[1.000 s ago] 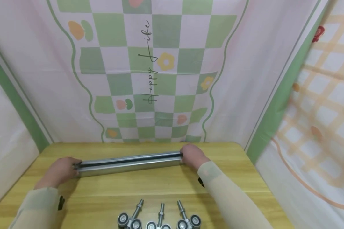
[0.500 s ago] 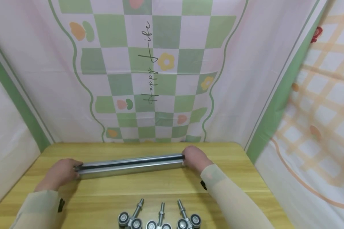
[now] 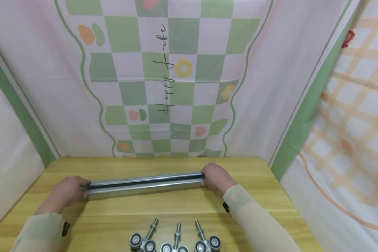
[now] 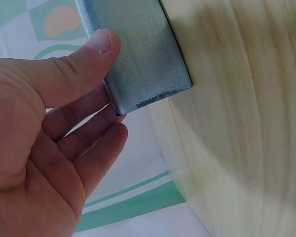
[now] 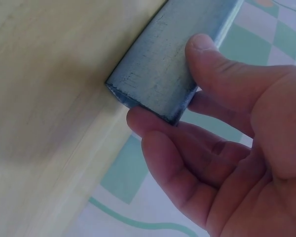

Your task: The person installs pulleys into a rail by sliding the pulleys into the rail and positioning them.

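A long galvanized steel C-channel track (image 3: 145, 188) lies across the table, its slot facing up and its right end slightly farther back. My left hand (image 3: 67, 192) grips the left end, thumb on the near side wall and fingers behind, as the left wrist view shows at the track's cut end (image 4: 143, 69). At the other end, my right hand (image 3: 218, 177) pinches the track the same way. In the right wrist view its thumb presses the metal side wall (image 5: 158, 64) and a fingertip touches the end's edge.
Several roller wheels on bolts, as three trolley hangers, lie at the near edge: a left hanger (image 3: 145, 239), a middle hanger (image 3: 175, 241) and a right hanger (image 3: 204, 239). The wooden table (image 3: 163, 206) meets a checked curtain (image 3: 182, 94) at the back.
Both hands have brought the track slightly nearer to me, the right end moving a little more and slightly rightward. The trolley hangers stay put.
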A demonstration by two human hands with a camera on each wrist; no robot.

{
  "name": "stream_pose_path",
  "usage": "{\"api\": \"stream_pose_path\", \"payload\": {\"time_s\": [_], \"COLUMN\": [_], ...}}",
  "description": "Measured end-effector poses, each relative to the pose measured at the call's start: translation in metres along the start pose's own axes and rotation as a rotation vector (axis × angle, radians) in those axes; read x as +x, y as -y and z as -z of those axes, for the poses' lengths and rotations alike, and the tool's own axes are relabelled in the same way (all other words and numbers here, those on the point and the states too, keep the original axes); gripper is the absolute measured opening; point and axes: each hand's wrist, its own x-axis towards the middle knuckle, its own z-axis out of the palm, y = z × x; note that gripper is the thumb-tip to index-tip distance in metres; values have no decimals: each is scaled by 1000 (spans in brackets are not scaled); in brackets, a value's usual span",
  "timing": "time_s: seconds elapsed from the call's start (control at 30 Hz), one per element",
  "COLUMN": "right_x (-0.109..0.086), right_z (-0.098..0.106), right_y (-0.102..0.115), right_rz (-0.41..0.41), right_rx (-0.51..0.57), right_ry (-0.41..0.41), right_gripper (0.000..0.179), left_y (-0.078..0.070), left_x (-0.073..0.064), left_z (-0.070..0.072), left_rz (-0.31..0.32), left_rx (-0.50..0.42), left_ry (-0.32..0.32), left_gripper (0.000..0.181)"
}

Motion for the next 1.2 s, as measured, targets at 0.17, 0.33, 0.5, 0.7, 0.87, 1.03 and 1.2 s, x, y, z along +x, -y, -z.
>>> {"api": "stream_pose_path", "payload": {"time_s": [0.17,0.33,0.5,0.7,0.87,1.03,1.2], "right_x": [-3,-6,-9,-12,-16,-20,-22], "right_z": [-1,-1,-2,-2,0,0,-1], "right_y": [-2,-2,-3,-1,0,2,2], "right_rz": [12,8,27,23,29,31,35], "right_rx": [5,-3,-9,-1,-4,-10,-22], "right_ry": [-16,-17,-30,-22,-20,-12,-5], "right_gripper": [16,20,19,18,19,21,23], "left_y": [0,-3,-4,-6,-6,-6,-6], "left_x": [-1,-2,-3,-3,-3,-4,-6], "left_z": [-1,1,0,2,2,2,3], "left_rz": [-19,-11,-6,2,5,-1,-23], "left_rx": [8,13,9,20,23,18,8], "left_ry": [-13,-11,3,14,33,33,22], "left_gripper": [49,48,49,49,49,49,49]}}
